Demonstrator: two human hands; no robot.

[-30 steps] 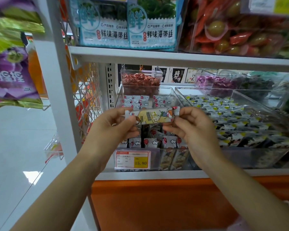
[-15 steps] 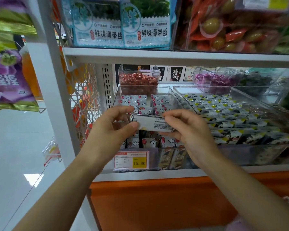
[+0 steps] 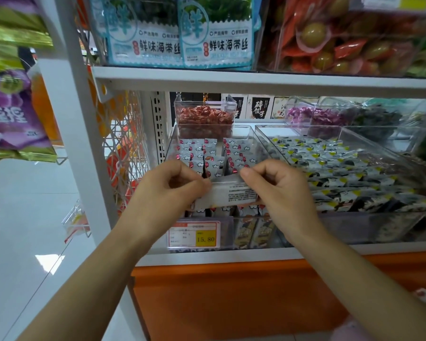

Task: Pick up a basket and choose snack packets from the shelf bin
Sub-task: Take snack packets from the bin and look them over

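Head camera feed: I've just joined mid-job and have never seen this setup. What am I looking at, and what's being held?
There is no machine here. A person wears one wide-angle camera on the head, looking forward and down, so both arms reach in from the bottom. The left hand and right hand each pinch one end of a snack packet, its small-print side facing the camera. Behind it, on the shelf, a clear bin holds rows of cloud-patterned packets, with a price tag on its front. To the right lie black-and-yellow packets; behind the bin stands a tub of red sweets. No basket shows.
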